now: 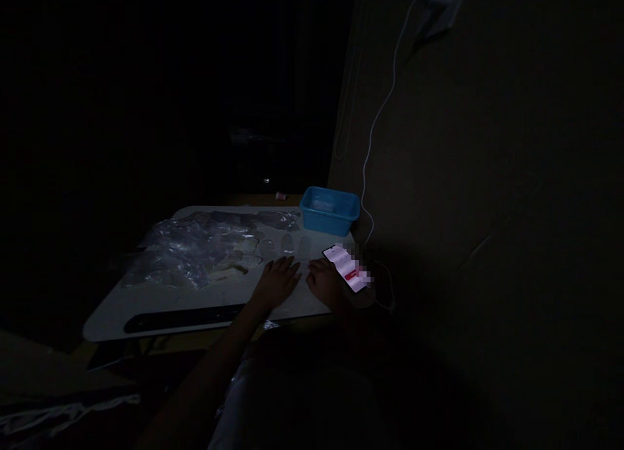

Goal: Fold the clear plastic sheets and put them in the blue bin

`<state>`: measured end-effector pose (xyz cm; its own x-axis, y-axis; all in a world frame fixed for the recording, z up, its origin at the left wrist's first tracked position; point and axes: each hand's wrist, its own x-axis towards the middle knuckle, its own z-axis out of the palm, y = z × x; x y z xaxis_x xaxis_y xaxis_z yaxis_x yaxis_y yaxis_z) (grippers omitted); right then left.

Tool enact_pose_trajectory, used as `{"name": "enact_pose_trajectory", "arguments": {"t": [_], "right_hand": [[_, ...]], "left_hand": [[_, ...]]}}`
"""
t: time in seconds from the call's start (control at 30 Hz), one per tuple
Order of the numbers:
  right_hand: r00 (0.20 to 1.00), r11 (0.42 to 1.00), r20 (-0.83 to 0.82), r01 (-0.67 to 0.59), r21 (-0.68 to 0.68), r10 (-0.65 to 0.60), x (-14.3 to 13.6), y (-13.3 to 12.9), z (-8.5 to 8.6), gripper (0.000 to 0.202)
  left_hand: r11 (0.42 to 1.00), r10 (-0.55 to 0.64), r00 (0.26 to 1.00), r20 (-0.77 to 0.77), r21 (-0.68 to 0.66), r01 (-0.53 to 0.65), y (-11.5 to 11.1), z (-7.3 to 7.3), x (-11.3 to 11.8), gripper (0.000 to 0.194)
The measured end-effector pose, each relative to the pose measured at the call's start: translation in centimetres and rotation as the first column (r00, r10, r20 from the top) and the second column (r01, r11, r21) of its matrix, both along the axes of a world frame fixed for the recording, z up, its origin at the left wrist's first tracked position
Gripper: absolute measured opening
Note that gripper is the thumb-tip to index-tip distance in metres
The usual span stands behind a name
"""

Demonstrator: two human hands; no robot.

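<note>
The room is very dark. My left hand [277,282] lies on the white table [287,302] near its front edge, fingers spread, nothing visible in its grasp. Just right of it, my right hand [322,279] rests on the table with its fingers bent; what they hold, if anything, is too dark to make out. A lit phone [347,268] lies touching or close beside my right hand. Beyond my hands are several clear, rounded plastic pieces [287,244]. Crumpled clear plastic bags [190,245] cover the table's left part.
A blue basin [327,224] stands at the table's back right corner. A white cable [370,138] hangs down the wall on the right. A black slot or strip [182,318] runs along the front left edge. Behind the table sits a small pinkish item [281,196].
</note>
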<state>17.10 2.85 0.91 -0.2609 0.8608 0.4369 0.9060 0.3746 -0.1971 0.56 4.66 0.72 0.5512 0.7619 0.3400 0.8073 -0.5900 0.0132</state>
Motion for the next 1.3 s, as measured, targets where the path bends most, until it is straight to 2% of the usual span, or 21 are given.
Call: {"name": "enact_pose_trajectory", "arguments": {"t": [0.4, 0.7, 1.3], "right_hand": [[1.000, 1.000, 0.010, 0.006, -0.002, -0.005, -0.03, -0.03, 0.09, 0.025], [1.000, 1.000, 0.008, 0.008, -0.004, -0.008, 0.11, 0.02, -0.16, 0.025], [1.000, 1.000, 0.002, 0.010, 0.028, -0.010, 0.13, 0.07, -0.38, 0.026]], "left_hand": [[1.000, 0.005, 1.000, -0.009, -0.010, -0.005, -0.16, 0.21, 0.03, 0.041], [1.000, -0.010, 0.999, 0.039, -0.007, 0.011, -0.17, 0.21, 0.02, 0.040], [1.000, -0.010, 1.000, -0.002, -0.004, 0.010, -0.27, 0.39, 0.02, 0.041]]}}
